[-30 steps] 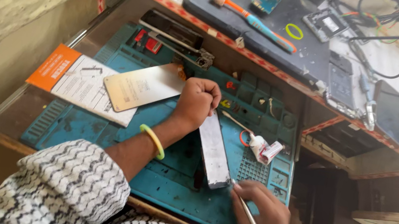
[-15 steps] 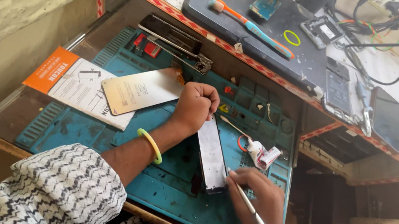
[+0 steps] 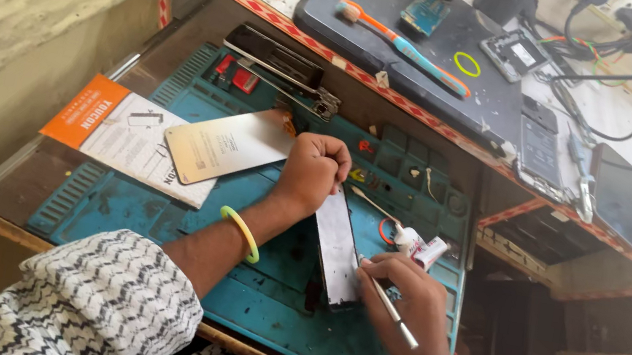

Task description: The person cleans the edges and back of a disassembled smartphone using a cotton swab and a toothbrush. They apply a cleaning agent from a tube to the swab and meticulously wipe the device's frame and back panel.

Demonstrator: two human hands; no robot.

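Head view: nearest, the right hand (image 3: 414,309) pinched a thin metal tool (image 3: 389,305), its tip at the edge of a slim silver phone panel (image 3: 339,246) lying on the teal repair mat (image 3: 156,211). The left hand (image 3: 313,170), fisted, pressed the panel's far end. The work looked midway, the panel apparently not yet lifted. Beyond, the mat's small tray compartments (image 3: 420,169) held tiny parts.

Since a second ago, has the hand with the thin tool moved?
Yes. The right hand with the thin tool has moved up beside the grey panel on the teal mat.
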